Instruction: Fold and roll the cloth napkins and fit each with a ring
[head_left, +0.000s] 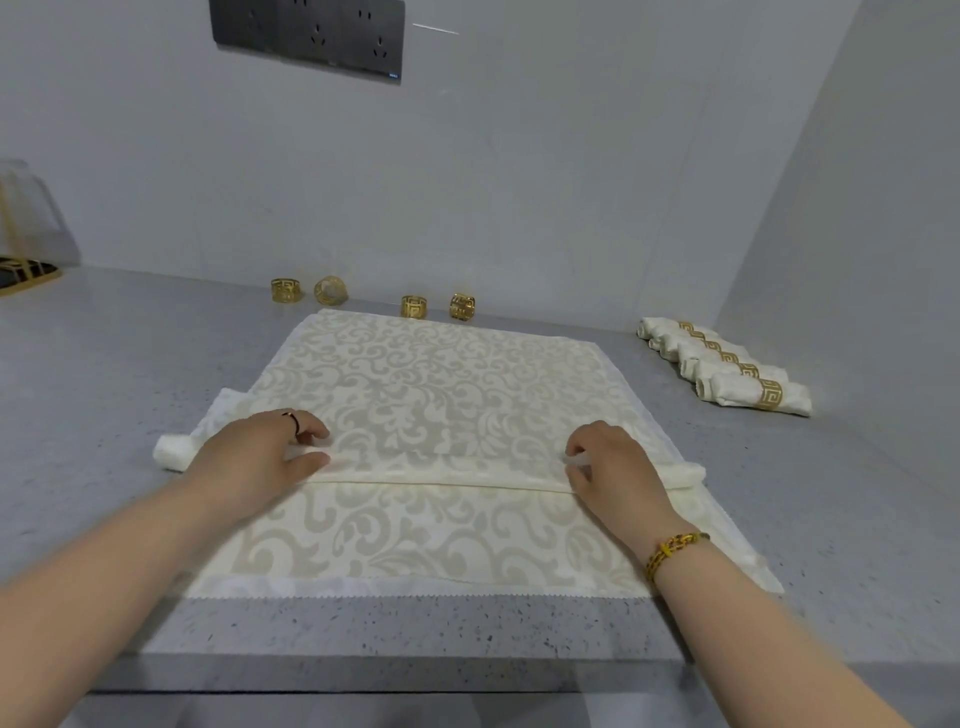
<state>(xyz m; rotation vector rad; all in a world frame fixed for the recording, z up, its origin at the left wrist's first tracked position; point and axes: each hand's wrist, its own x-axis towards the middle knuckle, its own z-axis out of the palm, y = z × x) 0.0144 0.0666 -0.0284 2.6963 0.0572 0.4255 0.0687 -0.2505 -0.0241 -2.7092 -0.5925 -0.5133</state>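
Grey speckled worktop (104, 389), grey walls behind. Left hand (254, 452) has fingers and thumb curled round the rolled part of the patterned napkin (441, 374), near the roll's left end. The napkin lies spread mid-worktop, the roll across its middle. Four gold rings (414, 306) stand behind it by the wall. Right hand (608, 462) pinches the roll near its right end. Five ringed rolls (732, 374) lie far right.
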